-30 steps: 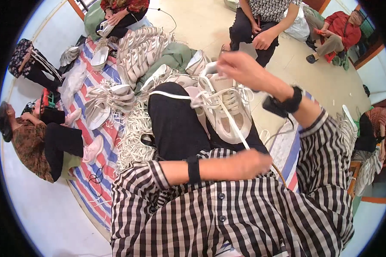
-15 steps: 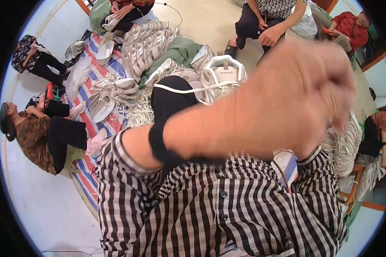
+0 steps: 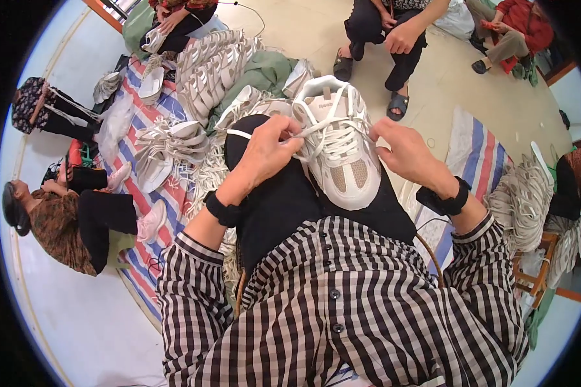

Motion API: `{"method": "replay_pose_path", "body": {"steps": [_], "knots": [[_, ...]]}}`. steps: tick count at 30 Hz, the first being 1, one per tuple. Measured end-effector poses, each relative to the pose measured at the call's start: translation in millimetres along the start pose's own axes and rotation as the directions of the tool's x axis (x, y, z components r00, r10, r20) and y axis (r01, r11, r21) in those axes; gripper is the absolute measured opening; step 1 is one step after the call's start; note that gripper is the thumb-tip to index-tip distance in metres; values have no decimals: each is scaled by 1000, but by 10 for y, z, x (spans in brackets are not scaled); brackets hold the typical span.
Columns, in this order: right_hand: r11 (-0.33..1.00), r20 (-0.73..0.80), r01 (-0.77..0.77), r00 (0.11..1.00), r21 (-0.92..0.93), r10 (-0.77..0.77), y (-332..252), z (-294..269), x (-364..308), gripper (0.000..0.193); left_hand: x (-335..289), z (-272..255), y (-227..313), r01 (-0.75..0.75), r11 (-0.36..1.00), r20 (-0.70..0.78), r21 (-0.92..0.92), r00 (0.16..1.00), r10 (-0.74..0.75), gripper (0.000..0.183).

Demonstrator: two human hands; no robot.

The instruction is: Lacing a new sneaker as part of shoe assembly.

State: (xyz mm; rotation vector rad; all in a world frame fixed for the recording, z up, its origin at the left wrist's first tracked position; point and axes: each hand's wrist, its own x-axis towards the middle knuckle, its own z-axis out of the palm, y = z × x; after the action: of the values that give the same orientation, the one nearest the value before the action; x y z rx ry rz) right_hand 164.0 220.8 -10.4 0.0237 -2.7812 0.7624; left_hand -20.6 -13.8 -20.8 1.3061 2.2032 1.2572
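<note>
A white and beige sneaker (image 3: 350, 182) rests on my black-clad thighs, its toe toward me and its tongue away from me. White shoelaces (image 3: 339, 143) criss-cross its front. At the shoe's left side, the fingers of my left hand (image 3: 270, 147) are pinched round a lace, and a loose end shows on the thigh to its left. My right hand (image 3: 407, 151) is at the shoe's right edge, thumb and forefinger closed on a lace near the upper eyelets; the fingertips are partly hidden. A black band circles each wrist.
Piled sneakers (image 3: 216, 69) and white shoe parts (image 3: 168, 149) lie ahead and left on a striped sheet (image 3: 174, 97), beside green cloth (image 3: 265, 72). A stack of pale shoe pieces (image 3: 521, 203) stands right. Several people sit around, one opposite in sandals (image 3: 398, 103).
My left hand, raised and blurred across the view before, has come down to the shoe's left side. Both hands now hold laces, and the shoe sits in full view.
</note>
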Motion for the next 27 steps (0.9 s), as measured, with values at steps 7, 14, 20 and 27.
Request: {"method": "replay_pose_path", "body": {"steps": [7, 14, 20, 27], "knots": [[973, -127, -55, 992, -223, 27, 89, 143, 86, 12, -12, -144, -48, 163, 983, 154, -87, 977, -148, 7], [849, -387, -170, 833, 501, 395, 111, 13, 417, 6, -97, -373, 176, 201, 970, 125, -135, 975, -184, 11], [266, -23, -183, 784, 946, 620, 49, 275, 419, 21, -276, -546, -30, 178, 977, 92, -115, 982, -168, 12], [511, -188, -135, 827, 849, 530, -70, 318, 299, 26, -461, -947, 122, 370, 883, 183, -289, 927, -328, 13]]}}
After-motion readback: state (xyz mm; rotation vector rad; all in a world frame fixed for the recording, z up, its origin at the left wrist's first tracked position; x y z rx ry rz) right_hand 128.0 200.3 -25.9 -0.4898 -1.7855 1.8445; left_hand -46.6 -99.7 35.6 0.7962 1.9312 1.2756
